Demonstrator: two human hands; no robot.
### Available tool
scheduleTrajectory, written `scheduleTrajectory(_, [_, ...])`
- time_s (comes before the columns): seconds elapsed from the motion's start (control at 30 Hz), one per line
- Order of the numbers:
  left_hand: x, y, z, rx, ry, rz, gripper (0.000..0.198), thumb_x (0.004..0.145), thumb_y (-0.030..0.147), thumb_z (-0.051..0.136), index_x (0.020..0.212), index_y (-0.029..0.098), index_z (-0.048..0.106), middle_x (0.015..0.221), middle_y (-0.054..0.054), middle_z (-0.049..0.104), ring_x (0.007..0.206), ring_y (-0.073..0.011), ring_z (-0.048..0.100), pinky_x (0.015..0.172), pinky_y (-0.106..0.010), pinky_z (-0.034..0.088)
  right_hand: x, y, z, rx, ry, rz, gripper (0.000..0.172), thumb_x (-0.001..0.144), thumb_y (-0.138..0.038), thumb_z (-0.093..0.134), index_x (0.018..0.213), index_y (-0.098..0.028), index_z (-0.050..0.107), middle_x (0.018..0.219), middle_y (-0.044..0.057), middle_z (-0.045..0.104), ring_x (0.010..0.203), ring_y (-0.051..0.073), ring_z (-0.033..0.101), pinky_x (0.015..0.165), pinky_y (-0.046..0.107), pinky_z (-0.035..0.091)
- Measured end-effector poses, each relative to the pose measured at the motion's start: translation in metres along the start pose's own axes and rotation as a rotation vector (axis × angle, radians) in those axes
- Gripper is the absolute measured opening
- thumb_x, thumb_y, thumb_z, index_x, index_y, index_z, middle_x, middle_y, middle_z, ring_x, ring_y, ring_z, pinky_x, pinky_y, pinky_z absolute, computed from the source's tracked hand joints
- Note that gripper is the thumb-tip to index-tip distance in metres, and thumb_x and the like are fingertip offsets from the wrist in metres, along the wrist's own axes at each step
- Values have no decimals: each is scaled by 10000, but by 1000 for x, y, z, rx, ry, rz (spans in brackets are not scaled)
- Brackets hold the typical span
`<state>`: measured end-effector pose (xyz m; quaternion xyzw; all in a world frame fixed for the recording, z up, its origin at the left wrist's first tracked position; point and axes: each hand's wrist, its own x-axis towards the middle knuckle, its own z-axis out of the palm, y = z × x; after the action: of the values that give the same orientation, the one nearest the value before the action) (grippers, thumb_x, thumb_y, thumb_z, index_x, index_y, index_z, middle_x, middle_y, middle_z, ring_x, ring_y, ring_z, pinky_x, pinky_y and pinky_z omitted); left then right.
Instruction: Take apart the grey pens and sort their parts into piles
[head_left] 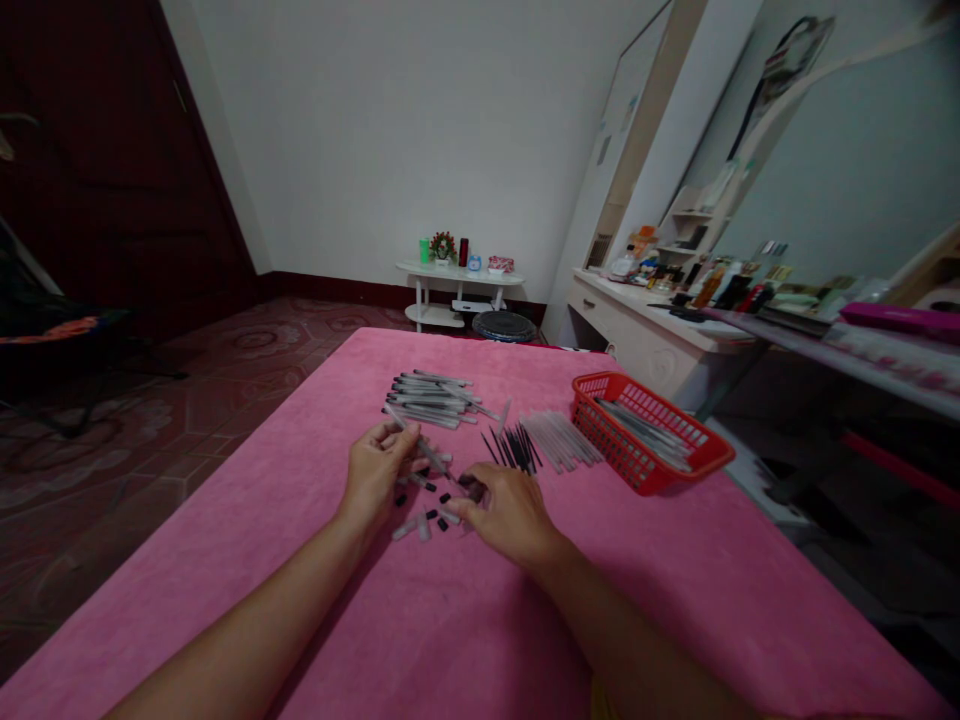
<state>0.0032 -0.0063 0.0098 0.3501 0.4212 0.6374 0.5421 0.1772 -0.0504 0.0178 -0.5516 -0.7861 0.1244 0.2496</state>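
Observation:
Between the fingertips of my left hand [375,468] is a slim pen [433,456], slanting down to the right. My right hand [514,508] is closed at the pen's lower end; its fingers hide whatever small piece they grip. Below and between both hands lie loose clear pen caps [424,527] and small black plugs [442,524]. Beyond my left hand is a pile of pens with dark ends [431,400]. Thin black refills [514,447] lie past my right hand, beside a row of clear, whitish tubes [561,440].
A red plastic basket [645,470] holding more slim grey-white sticks [652,435] stands on the pink-covered table [450,630], right of the tubes. A white side table [457,272] stands by the wall. To the right is a dressing table [652,320] crowded with bottles.

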Motion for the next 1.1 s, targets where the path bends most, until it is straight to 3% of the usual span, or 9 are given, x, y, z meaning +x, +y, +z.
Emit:
scheduleTrajectory(0.13, [-5,-1,4,28,-99,-30,369,652,379,774,850,154,559,714,-27,689,628,-198,705,514,-243,555,3,4,-5,20,-24,-74,130,820,-249,603,847,-247,730,856,17,717,789,153,635,657,228,375])
scheduleTrajectory(0.23, [1,4,-2,45,4,49,335,674,367,760,849,149,575,722,-20,687,626,-170,700,546,-232,559,6,15,-22,-63,-113,-58,119,772,-198,627,782,-241,737,795,24,722,756,174,641,623,246,360])
scheduleTrajectory(0.37, [13,8,-15,-2,138,111,309,701,362,739,863,147,588,772,-36,696,616,-152,693,555,-247,571,10,35,-52,-199,-199,72,122,673,-140,675,732,-229,735,737,36,713,696,196,629,559,265,312])
scheduleTrajectory(0.53, [14,6,-14,-21,93,62,322,694,376,747,860,146,595,780,-45,703,613,-153,690,564,-247,569,15,54,-71,-290,-111,260,66,665,-123,671,674,-178,707,650,72,660,612,192,579,537,285,287])
scheduleTrajectory(0.6, [10,4,-10,-13,34,56,331,681,389,757,845,144,606,764,-37,700,617,-151,687,573,-235,562,17,57,-69,-296,-78,283,23,680,-161,685,684,-171,705,673,87,663,623,199,585,547,287,308])
scheduleTrajectory(0.7, [1,0,-2,13,-98,29,342,691,415,745,846,133,626,737,-47,694,643,-163,686,610,-255,560,17,51,-58,-219,34,270,88,698,-251,704,751,-182,717,733,88,685,675,216,605,574,286,345])
scheduleTrajectory(0.9, [-22,-4,12,-24,-249,-112,330,670,383,767,834,139,619,687,-37,679,556,-153,642,573,-309,559,10,9,-20,415,6,-17,163,792,-217,597,922,-189,692,843,21,705,704,142,607,609,226,409])
scheduleTrajectory(1.0, [-26,-2,14,-46,-255,-155,383,655,357,782,930,142,625,700,-40,686,551,-148,641,564,-300,554,10,4,-17,331,35,-53,124,776,-171,587,835,-184,696,761,7,685,654,128,577,590,216,384])
scheduleTrajectory(1.1, [-23,1,14,-27,-234,-133,544,635,322,800,1107,148,592,833,-76,712,631,-166,676,568,-269,546,14,23,-34,127,72,40,103,765,-180,595,771,-168,697,700,25,675,628,145,580,559,228,360])
